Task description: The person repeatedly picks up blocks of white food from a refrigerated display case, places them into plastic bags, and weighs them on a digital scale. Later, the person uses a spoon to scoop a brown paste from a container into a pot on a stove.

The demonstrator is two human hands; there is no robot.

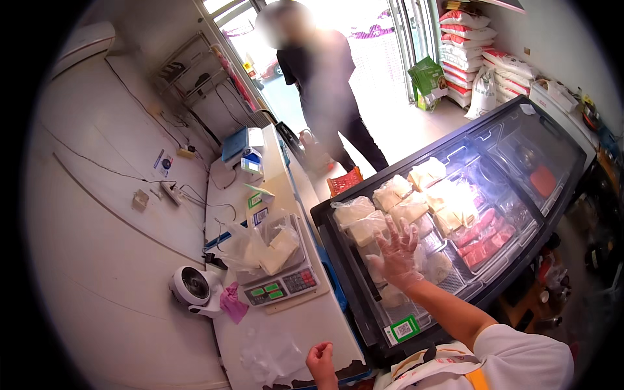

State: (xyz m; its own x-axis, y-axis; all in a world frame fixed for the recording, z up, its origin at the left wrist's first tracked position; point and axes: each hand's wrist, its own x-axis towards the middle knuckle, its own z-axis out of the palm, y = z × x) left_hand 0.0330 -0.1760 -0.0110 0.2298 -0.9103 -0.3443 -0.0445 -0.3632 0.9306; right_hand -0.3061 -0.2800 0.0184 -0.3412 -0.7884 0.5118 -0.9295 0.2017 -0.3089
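My right hand (397,256), in a clear plastic glove, is spread over the near-left part of a chest freezer (336,273). Its fingertips are close to bagged pale blocks (368,228); whether they touch is unclear. Further bagged pale blocks (451,207) lie beyond, beside packs of pink-red meat (487,239). My bare left hand (321,363) is curled above the counter's front end, with nothing visible in it. Near it lies a thin clear plastic bag (270,353). On a digital scale (280,287), a plastic bag (278,251) holds more pale blocks.
A person (321,83) stands beyond the counter (317,331). A small white fan (192,285) and pink cloth (234,302) are left of the scale. A red basket (345,182) sits behind the freezer. Stacked sacks (463,53) line the far right wall.
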